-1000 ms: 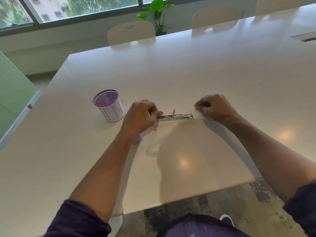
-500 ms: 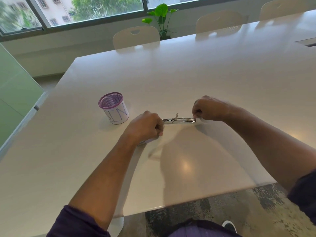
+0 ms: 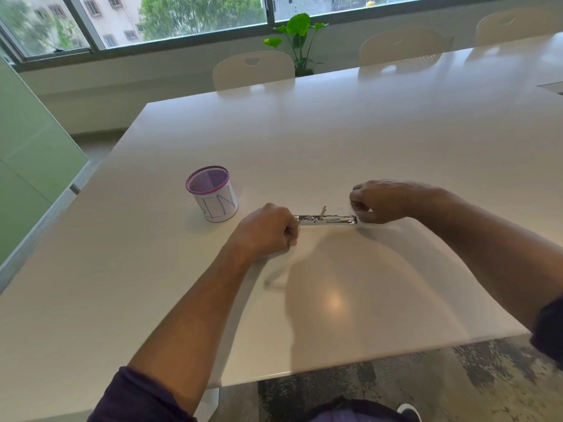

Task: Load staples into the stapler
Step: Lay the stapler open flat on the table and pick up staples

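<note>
Table (image 3: 335, 132), white and glossy, fronts windows; left hand (image 3: 265, 231) and right hand (image 3: 377, 199) fingers clasp stapler (image 3: 326, 219) ends.

Dark purple sleeves (image 3: 137, 394) (pushed up) leave both forearms bare; no rings or watch show.

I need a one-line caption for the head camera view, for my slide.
Both hands, left and right, hold the ends of an opened metal stapler on a white table, beside a purple mesh cup.
</note>
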`<state>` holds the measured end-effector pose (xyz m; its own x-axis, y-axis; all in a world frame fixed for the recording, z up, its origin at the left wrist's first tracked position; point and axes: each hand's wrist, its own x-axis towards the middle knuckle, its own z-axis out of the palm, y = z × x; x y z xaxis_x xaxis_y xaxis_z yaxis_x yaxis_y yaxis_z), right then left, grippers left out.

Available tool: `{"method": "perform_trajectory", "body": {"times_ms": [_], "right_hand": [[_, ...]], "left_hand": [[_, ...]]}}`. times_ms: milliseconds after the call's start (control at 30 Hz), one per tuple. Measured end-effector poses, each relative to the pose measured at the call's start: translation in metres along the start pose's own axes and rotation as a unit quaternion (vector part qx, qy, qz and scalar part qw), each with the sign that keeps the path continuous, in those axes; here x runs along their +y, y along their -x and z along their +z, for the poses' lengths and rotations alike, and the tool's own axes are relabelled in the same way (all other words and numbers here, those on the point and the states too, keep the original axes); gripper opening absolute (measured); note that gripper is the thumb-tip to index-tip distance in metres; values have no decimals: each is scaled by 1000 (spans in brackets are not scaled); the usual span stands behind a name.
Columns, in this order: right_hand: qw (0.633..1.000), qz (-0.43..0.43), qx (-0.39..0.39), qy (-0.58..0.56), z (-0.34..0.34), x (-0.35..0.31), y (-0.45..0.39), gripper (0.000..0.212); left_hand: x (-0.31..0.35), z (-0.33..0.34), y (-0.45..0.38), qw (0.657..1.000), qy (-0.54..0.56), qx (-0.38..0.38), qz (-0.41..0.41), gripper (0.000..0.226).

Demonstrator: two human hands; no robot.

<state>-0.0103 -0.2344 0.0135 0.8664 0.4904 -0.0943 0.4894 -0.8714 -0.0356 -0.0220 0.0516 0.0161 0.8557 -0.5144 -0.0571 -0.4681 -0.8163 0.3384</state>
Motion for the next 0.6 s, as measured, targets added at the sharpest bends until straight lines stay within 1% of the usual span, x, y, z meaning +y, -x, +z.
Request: {"method": "perform_trajectory", "body": {"times_ms": [133,233,300,367,433,533,600], "right_hand": [[999,25,-23,3,4,-2,0,10],[998,55,-11,-41,6,-1,0,10],[992,80,33,-90,4,2,-1,10],[981,102,93,-139,0,2,-1,13],[970,102,143,-169,-6,-1,-5,17],[959,92,189,-193,-18,-13,-16,16],[945,85,220,-226,-26,-25,-29,13]], "left_hand": [[0,0,0,1000,-4,-1,7,16],[-1,0,0,1000,-12,-6,17,15],[-3,0,0,1000,-10,-2,19,13],[-5,0,-1,1000,6,7,22,13],[-7,-2,-2,999,29,25,28,12],[-12,-9,-5,993,86,81,30,8],[-17,-15,-6,982,126,142,22,9]]}}
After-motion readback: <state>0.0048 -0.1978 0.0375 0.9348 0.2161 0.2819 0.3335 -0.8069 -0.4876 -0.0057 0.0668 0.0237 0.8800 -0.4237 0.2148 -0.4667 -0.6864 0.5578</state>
